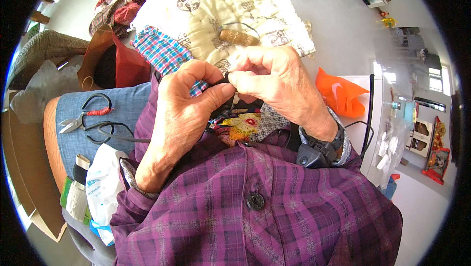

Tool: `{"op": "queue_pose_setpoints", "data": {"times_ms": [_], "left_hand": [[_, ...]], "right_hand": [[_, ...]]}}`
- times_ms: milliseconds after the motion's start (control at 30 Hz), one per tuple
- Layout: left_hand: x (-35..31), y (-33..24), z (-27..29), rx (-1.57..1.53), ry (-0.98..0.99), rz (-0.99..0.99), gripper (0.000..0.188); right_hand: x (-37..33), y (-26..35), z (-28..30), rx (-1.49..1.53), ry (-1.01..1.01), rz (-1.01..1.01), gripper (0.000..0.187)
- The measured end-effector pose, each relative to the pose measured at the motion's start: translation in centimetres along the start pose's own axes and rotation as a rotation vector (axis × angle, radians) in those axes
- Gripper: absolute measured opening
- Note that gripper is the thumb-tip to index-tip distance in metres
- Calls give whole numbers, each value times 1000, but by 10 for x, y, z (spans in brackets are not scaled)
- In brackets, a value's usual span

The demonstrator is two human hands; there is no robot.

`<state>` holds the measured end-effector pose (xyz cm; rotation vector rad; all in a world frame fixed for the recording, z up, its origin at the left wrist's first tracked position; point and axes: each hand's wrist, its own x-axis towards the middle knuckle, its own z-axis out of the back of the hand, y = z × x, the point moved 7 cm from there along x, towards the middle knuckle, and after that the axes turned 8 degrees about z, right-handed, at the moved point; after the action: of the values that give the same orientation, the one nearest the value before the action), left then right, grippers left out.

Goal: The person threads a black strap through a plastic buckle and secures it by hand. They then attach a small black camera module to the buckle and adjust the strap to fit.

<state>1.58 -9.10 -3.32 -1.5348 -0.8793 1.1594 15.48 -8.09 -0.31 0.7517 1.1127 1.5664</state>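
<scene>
In the head view, a bright room with a pale floor (333, 21) curves around the person, with household goods along the right side. A white surface (379, 94) stands near the right forearm, and an orange bag (338, 92) lies at its near edge. At the left are a brown and red bag (131, 65), a crumpled clear plastic bag (41, 94) and blue denim cloth (132, 100). On the denim lie scissors (72, 124) with short silver blades and dark loop handles, one of them wrapped in red. A white plastic bag (104, 182) sits just below the denim, beside the left forearm.

Both hands meet above the lap. The left hand (184, 94) pinches a small dark item (226, 76) between thumb and index finger; the right hand (277, 77) grips it from the other side with thumb and fingertips. The fingers hide most of the item, so its exact shape cannot be told. Patterned fabric (240, 125) with yellow, red and grey areas lies below the hands, in front of the purple plaid shirt (304, 197). Beyond them spreads a cream padded cloth (274, 11) with dark prints; a brown cylindrical piece (238, 37) with a thin dark cord rests on it. A blue and pink checked cloth (162, 48) lies at its left edge.
</scene>
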Motion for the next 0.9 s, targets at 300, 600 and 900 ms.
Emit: {"op": "queue_pose_setpoints", "data": {"times_ms": [300, 600, 900], "left_hand": [[1, -2, -7, 129, -2, -65, 12], [-2, 4, -4, -75, -36, 43, 11], [-5, 3, -2, -57, -37, 7, 11]], "right_hand": [[-1, 16, 1, -381, 115, 234, 11], [-8, 9, 2, -272, 13, 222, 11], [-13, 2, 6, -200, -90, 215, 14]]}}
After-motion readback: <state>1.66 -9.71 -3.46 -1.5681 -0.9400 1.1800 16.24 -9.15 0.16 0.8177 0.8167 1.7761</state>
